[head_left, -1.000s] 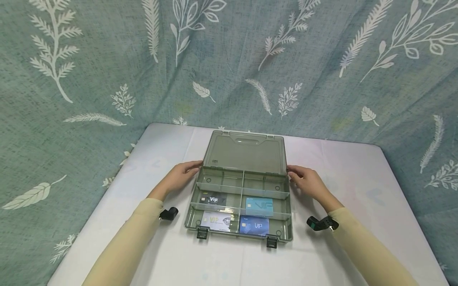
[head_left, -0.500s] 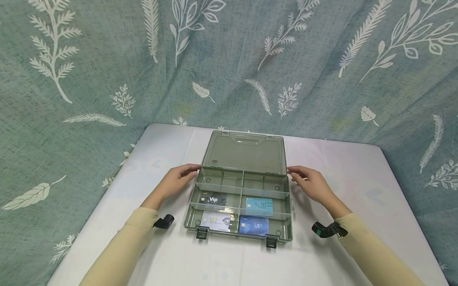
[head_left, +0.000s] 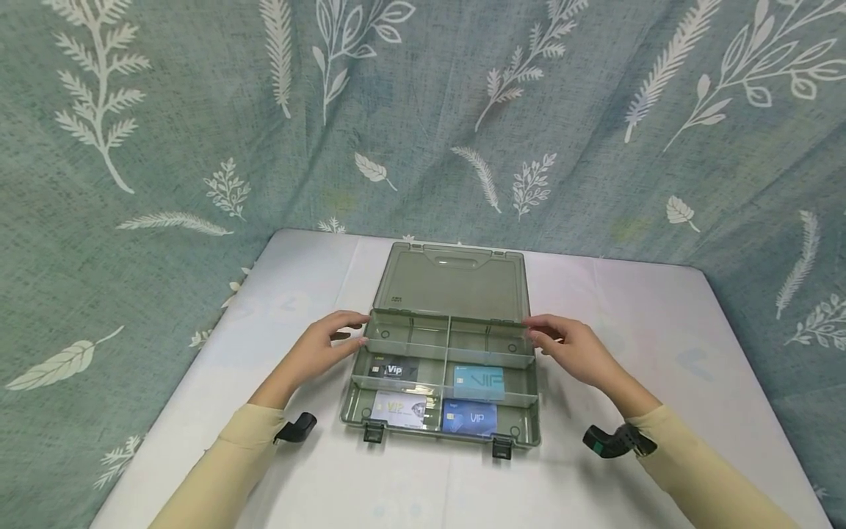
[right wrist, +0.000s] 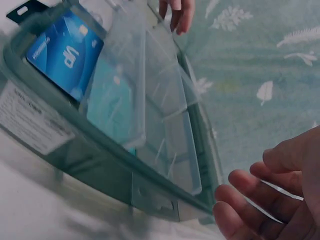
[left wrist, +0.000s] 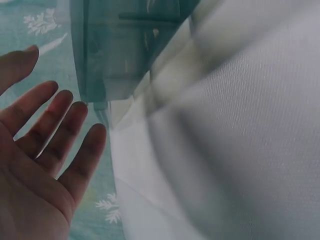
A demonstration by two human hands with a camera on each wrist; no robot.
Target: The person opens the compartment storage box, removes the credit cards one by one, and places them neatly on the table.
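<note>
A see-through grey-green compartment box [head_left: 531,422] lies open in the middle of the white table, its lid [head_left: 452,283] tilted back. The four front compartments hold a black card [head_left: 394,369], a light blue card [head_left: 479,381], a white card [head_left: 399,408] and a dark blue card [head_left: 471,417]. My left hand [head_left: 350,330] hovers open beside the box's rear left corner, palm [left wrist: 45,150] facing the box wall [left wrist: 115,55]. My right hand [head_left: 540,332] is open by the rear right corner, its fingers [right wrist: 260,195] just off the box rim. I cannot tell whether either hand touches the box.
The two rear compartments [head_left: 449,336] of the box hold nothing. Two dark latches [head_left: 373,432] hang at its front edge. A leaf-patterned green cloth [head_left: 198,132] hangs behind and beside the white table [head_left: 661,323]. A black strap [head_left: 615,441] sits on each wrist.
Both hands have slid a little nearer to me and inward, from the lid's lower corners to the tray's rear corners. The lid stays tilted back and the cards have not moved.
</note>
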